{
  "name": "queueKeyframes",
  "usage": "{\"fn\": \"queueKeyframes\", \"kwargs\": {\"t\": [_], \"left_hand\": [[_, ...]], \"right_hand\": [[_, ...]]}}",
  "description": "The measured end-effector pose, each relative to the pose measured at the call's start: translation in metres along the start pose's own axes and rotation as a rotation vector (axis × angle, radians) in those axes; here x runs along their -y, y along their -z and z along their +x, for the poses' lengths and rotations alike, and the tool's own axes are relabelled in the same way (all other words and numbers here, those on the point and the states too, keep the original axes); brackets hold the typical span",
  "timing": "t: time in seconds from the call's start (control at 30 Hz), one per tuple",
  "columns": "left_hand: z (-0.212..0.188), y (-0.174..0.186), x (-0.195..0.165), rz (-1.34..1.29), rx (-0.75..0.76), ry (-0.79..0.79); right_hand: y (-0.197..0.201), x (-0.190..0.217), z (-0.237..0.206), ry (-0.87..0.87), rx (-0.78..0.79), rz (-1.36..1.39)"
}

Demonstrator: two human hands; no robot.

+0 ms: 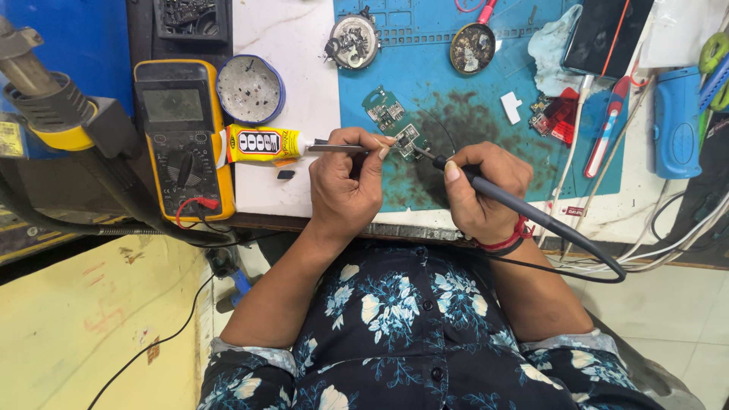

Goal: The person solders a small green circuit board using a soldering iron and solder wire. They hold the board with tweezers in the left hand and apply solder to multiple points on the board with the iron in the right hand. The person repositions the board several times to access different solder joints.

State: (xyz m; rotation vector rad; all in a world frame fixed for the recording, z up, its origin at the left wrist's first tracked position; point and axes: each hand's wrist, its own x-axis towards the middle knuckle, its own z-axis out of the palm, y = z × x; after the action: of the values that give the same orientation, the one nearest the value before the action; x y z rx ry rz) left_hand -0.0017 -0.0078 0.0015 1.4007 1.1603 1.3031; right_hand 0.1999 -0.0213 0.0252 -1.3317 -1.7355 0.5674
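Observation:
A small green circuit board [389, 115] lies on a blue work mat [425, 68] stained dark in the middle. My left hand [345, 182] grips metal tweezers [334, 147], their tips at the board's lower end. My right hand [482, 190] holds a soldering iron [501, 195] with a grey handle like a pen. Its tip touches the board beside the tweezers. The iron's cable runs off to the right.
A yellow multimeter [181, 137], a glue tube [258, 144] and a round blue tin [250, 89] lie to the left. A hot-air gun [53, 106] sits at far left. Two round metal tins [472, 47], a phone [607, 34], a toothbrush [607, 125] and cables lie to the right.

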Motion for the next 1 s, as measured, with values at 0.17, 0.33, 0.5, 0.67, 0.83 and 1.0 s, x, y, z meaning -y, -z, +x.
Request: {"fn": "queueKeyframes", "kwargs": {"t": [0.17,0.33,0.5,0.67,0.83,1.0], "left_hand": [[0.0001,0.0008,-0.0010,0.013,0.001,-0.009],[0.0006,0.0009,-0.0017,0.011,-0.002,-0.013],[0.0003,0.0010,-0.0018,0.014,-0.003,-0.001],[0.0005,0.0004,-0.0014,0.004,-0.003,0.003],[0.0004,0.0003,-0.0011,0.005,-0.002,0.001],[0.0007,0.0000,-0.0007,-0.003,-0.004,0.009]], "right_hand": [[0.0003,-0.0001,0.0002,0.000,0.005,-0.004],[-0.0003,-0.0001,0.0001,0.000,0.003,-0.008],[-0.0002,-0.0008,-0.0002,-0.001,0.006,-0.001],[-0.0004,-0.0012,-0.0002,-0.004,0.000,0.003],[0.0000,-0.0015,0.0003,0.009,0.039,0.006],[0.0008,-0.0015,0.0011,0.020,0.047,0.013]]}}
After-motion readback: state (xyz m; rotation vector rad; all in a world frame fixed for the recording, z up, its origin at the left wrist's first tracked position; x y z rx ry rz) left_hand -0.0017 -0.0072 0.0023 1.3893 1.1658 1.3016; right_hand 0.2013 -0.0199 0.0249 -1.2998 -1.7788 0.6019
